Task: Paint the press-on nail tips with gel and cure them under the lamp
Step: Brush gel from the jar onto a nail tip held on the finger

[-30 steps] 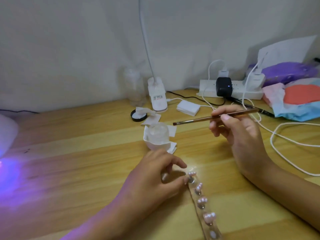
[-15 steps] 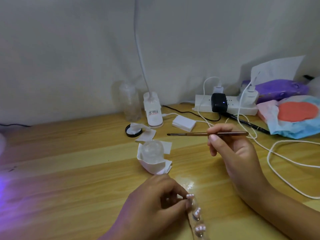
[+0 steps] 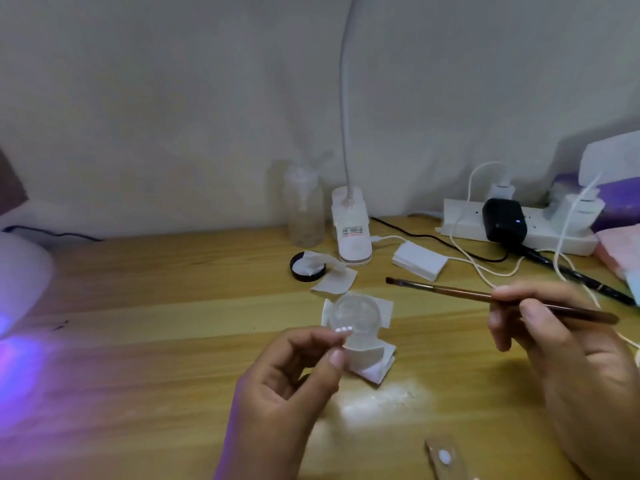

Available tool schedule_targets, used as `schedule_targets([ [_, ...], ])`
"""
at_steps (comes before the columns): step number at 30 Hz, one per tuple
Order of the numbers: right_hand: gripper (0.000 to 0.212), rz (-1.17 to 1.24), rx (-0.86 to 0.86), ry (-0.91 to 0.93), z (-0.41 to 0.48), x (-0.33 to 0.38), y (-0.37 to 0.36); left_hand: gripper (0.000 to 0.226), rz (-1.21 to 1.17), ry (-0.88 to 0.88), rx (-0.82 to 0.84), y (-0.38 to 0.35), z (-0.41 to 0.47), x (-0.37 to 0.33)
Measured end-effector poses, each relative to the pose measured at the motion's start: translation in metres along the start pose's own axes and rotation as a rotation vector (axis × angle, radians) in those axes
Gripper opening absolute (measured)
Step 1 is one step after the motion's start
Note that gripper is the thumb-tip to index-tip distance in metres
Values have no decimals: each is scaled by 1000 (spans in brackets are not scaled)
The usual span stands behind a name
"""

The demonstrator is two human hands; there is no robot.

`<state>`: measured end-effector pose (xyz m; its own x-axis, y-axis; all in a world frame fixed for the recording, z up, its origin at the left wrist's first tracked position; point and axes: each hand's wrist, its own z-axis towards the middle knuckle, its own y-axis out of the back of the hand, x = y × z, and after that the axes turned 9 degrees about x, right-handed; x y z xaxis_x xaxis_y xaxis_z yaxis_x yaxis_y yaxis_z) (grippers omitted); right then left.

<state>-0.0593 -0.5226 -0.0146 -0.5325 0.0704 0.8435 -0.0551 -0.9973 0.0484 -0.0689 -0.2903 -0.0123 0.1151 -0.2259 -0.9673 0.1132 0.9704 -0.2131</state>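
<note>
My left hand (image 3: 291, 386) is raised above the wooden table (image 3: 156, 306) and pinches a small nail tip (image 3: 343, 330) between thumb and fingers. My right hand (image 3: 561, 341) grips a thin brown brush (image 3: 485, 295), bristles pointing left over the clear gel jar (image 3: 356, 317), which sits on white paper. The clear holder strip (image 3: 446, 457) lies at the bottom edge with one empty peg showing. The white curing lamp (image 3: 17, 282) stands at the far left, casting purple light on the table.
A clip desk lamp (image 3: 351, 230), a clear bottle (image 3: 304, 213), a black lid (image 3: 306, 268) and white wipes (image 3: 419, 261) stand behind the jar. A power strip (image 3: 519, 223) with plugs and loose white cables lies at the back right, beside coloured packets (image 3: 620, 209).
My left hand has lifted one nail tip off the holder strip and raised it toward the jar. The view has tilted up, so the strip now sits at the bottom edge.
</note>
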Motion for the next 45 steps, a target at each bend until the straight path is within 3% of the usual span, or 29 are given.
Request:
schedule_targets([
  [6,18,-52,33,63,-5,-4,-2,8,-148,172,-7,1,9,1],
  [12,23,-46,62,59,-8,-2,-5,14,-265,278,220,1,10,-6],
  [22,21,-128,182,35,-14,6,-11,9,-37,107,392,-6,-3,3],
  [29,21,-185,272,16,-15,7,-13,3,-62,124,388,-4,-2,4],
  [39,29,-17,96,87,-8,4,-4,12,-263,245,261,3,8,6],
  [45,24,151,15,-49,0,-1,5,10,-3,149,100,4,5,5],
])
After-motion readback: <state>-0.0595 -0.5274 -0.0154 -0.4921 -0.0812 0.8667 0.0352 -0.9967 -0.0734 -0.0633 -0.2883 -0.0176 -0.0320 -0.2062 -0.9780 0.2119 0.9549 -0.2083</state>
